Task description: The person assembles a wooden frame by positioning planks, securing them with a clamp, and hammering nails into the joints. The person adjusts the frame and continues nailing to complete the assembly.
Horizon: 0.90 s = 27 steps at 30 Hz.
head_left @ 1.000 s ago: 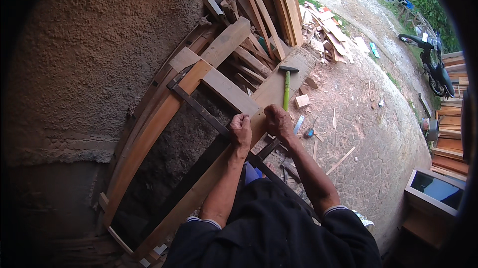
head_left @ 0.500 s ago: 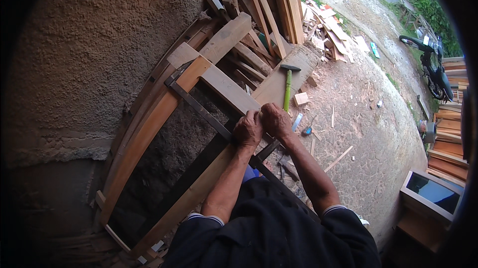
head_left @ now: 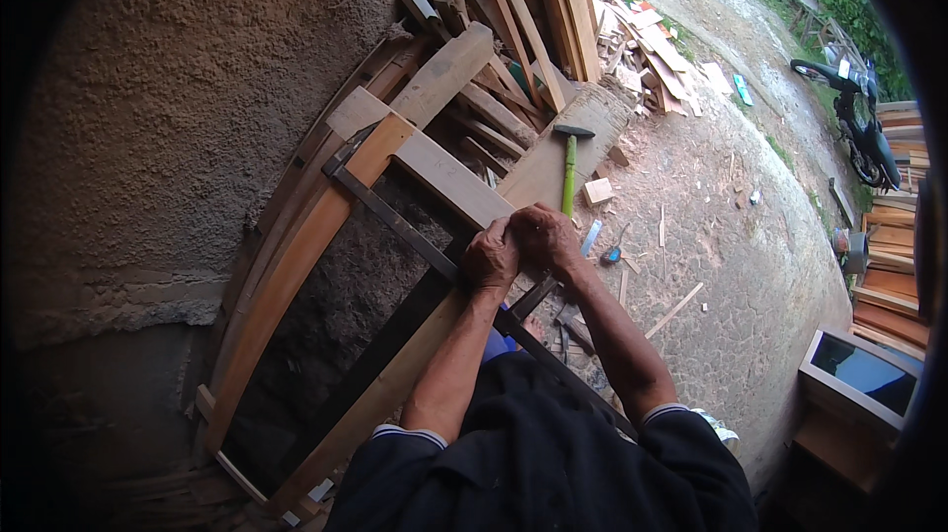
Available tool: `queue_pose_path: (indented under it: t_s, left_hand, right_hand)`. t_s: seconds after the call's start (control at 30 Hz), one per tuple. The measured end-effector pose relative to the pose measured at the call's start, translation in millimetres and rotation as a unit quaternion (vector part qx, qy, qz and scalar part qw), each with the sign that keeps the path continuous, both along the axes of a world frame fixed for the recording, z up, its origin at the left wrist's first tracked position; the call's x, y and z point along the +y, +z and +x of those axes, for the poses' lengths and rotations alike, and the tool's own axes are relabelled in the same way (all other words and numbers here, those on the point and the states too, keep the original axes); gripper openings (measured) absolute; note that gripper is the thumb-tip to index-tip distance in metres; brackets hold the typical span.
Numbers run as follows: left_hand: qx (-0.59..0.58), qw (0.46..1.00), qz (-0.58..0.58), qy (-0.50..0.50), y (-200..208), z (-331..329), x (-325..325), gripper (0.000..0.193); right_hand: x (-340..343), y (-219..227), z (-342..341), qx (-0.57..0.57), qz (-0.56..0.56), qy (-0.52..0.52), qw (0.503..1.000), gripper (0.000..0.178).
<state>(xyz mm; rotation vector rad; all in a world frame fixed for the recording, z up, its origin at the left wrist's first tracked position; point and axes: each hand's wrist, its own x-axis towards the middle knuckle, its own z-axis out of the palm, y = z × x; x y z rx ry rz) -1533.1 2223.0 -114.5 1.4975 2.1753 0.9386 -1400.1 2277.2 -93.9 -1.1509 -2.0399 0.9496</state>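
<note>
A long wooden frame (head_left: pixel 281 320) lies in front of me, with a dark metal bar clamp (head_left: pixel 400 228) across it. At the near right corner of the frame, my left hand (head_left: pixel 491 257) is closed with its fingers curled against the wood. My right hand (head_left: pixel 546 239) is closed too, knuckles up, touching the left one. Whatever sits between the fingers is hidden by the hands. Just beyond them, a hammer (head_left: pixel 570 171) with a green handle and dark head rests on a wide wooden plank (head_left: pixel 538 162).
Rough wall (head_left: pixel 178 117) rises on the left. Boards (head_left: pixel 565 8) lean at the back, near a heap of wood offcuts (head_left: pixel 657 53). On the ground lie a small wood block (head_left: pixel 598 192) and a blue-handled tool (head_left: pixel 612 254). A motorcycle (head_left: pixel 859 122) stands far right.
My right hand has turned slightly, its fingers curling closer to the left hand. Both hands stay at the same frame corner. The whole view has shifted a little.
</note>
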Motion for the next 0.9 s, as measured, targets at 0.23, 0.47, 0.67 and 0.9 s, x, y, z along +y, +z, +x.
queue_pose_path:
  t_s: [0.23, 0.47, 0.67, 0.9]
  left_hand:
    - [-0.024, 0.999, 0.021, -0.017, -1, -2, 0, 0.021]
    - [-0.028, 0.999, 0.004, -0.021, 1, -2, 0, 0.020]
    - [-0.034, 0.998, 0.035, -0.032, -2, -4, 0, 0.021]
    - [-0.039, 0.998, 0.044, -0.025, -5, -3, -1, 0.021]
  right_hand:
    - [37, -48, 42, -0.061, -0.051, -0.263, 0.962, 0.038]
    - [57, -88, 57, -0.180, -0.119, -0.241, 0.946, 0.058]
    - [79, -76, 62, -0.141, -0.181, -0.235, 0.945, 0.048]
    - [-33, 2, 66, -0.007, -0.048, -0.164, 0.985, 0.039]
